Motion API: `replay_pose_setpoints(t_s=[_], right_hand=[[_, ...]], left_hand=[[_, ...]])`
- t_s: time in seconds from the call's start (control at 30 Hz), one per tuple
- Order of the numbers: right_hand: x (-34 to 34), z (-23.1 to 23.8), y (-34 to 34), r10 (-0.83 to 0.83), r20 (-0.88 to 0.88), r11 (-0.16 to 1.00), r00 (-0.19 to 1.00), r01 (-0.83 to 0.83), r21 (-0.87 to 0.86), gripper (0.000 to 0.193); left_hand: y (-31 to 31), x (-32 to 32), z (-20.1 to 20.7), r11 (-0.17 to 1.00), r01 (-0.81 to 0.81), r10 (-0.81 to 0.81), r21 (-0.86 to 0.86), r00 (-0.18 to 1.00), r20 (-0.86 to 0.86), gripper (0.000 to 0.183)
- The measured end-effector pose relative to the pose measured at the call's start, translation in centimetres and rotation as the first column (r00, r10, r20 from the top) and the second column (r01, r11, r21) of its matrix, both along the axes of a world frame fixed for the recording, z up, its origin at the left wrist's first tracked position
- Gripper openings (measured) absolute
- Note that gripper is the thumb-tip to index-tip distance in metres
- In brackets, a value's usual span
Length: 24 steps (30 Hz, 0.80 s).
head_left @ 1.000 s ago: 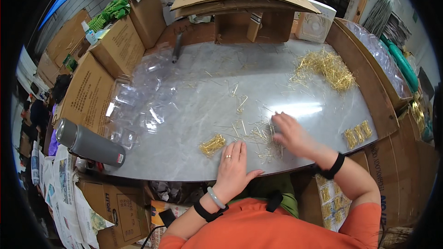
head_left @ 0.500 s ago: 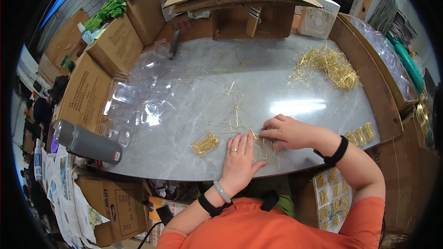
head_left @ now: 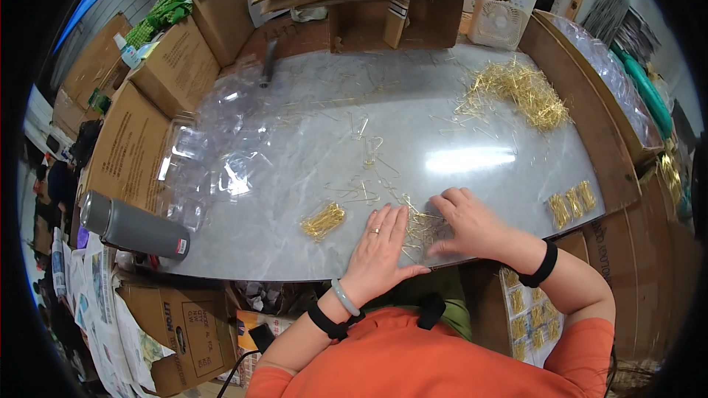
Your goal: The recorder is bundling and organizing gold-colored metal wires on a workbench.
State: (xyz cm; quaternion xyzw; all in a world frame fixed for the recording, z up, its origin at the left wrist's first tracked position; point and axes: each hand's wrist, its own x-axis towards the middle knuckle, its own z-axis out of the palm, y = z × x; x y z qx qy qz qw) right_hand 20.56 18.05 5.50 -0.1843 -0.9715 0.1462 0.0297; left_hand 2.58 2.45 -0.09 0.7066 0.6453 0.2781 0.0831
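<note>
My left hand (head_left: pixel 377 246) lies flat on the grey tabletop, its fingers stretched out, a ring on one of them. Opposite it, my right hand (head_left: pixel 466 224) rests with thumb and fingers apart. Between the two lies a small loose heap of thin gold wire hooks (head_left: pixel 419 228), which the fingers border on both sides. Left of my left hand is a neat bundle of gold hooks (head_left: pixel 322 221), seemingly in a small clear tray. More stray hooks (head_left: pixel 361 191) are scattered just beyond my fingertips.
A large tangle of gold hooks (head_left: pixel 520 94) sits at the far right. Three small bundles (head_left: pixel 572 205) line the right edge. Clear plastic trays (head_left: pixel 221 140) spread along the left, beside a grey bottle (head_left: pixel 136 227). Cardboard boxes (head_left: pixel 122 151) and a white fan (head_left: pixel 501 23) border the table.
My right hand has opened its fingers and shifted slightly right. The hooks between my hands show more plainly. My left hand stays flat, and the whole view has tilted a little.
</note>
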Motion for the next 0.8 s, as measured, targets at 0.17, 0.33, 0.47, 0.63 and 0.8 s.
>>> replay_pose_setpoints(t_s=[0.17, 0.33, 0.47, 0.63, 0.8], right_hand=[[0.3, 1.0, -2.2, -0.088, 0.093, 0.995, 0.992, 0.082, 0.059, 0.07], [1.1, -2.5, 0.1, -0.018, -0.108, 0.995, 0.994, 0.008, -0.095, 0.065], [2.4, 0.1, 4.1, 0.143, 0.013, 0.971, 0.99, -0.138, -0.194, 0.074], [1.2, 1.0, 2.7, 0.153, 0.09, 0.982, 0.984, -0.141, -0.128, 0.073], [-1.8, -0.7, 0.0, -0.092, 0.128, 0.991, 0.987, 0.104, -0.088, 0.065]], left_hand=[[-0.1, 0.0, -0.1, 0.996, -0.085, 0.085, 0.007, 0.994, -0.063, 0.117], [0.3, -0.1, -0.4, 0.999, -0.034, 0.035, 0.016, 0.998, -0.05, 0.112], [0.4, -0.2, -0.7, 0.998, -0.052, 0.054, 0.026, 0.997, -0.048, 0.096], [0.8, 0.0, -1.4, 0.997, -0.065, 0.067, 0.038, 0.997, -0.048, 0.087], [0.2, -0.3, -0.3, 0.999, -0.024, 0.022, 0.043, 0.999, 0.032, 0.085]])
